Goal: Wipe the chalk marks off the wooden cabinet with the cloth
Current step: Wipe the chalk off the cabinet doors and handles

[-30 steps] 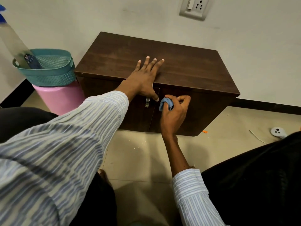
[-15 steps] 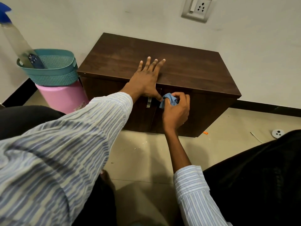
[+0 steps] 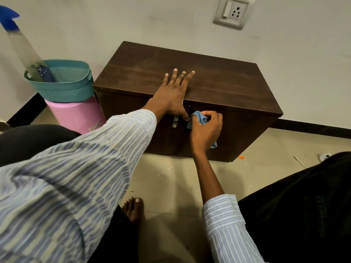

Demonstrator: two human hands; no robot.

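A low dark wooden cabinet (image 3: 224, 80) stands against the wall, its two doors facing me. My left hand (image 3: 171, 95) lies flat on the top's front edge, fingers spread, thumb hooked down over the door gap. My right hand (image 3: 205, 130) is closed on a bunched light blue cloth (image 3: 199, 117) and presses it against the upper part of the right door, just beside the left thumb. A corner of the cloth hangs out below the palm. A metal handle (image 3: 175, 121) shows on the left door. No chalk marks are visible on the dark wood.
A teal basket (image 3: 76, 88) holding a spray bottle (image 3: 24, 52) sits on a pink bin (image 3: 76, 114) left of the cabinet. A wall socket (image 3: 230, 13) is above. My bare foot (image 3: 133, 209) rests on the tiled floor. A small white object (image 3: 324, 156) lies at right.
My right hand with the cloth has shifted slightly up and right along the right door's top. The left hand stays planted on the cabinet top. The view has tilted a little.
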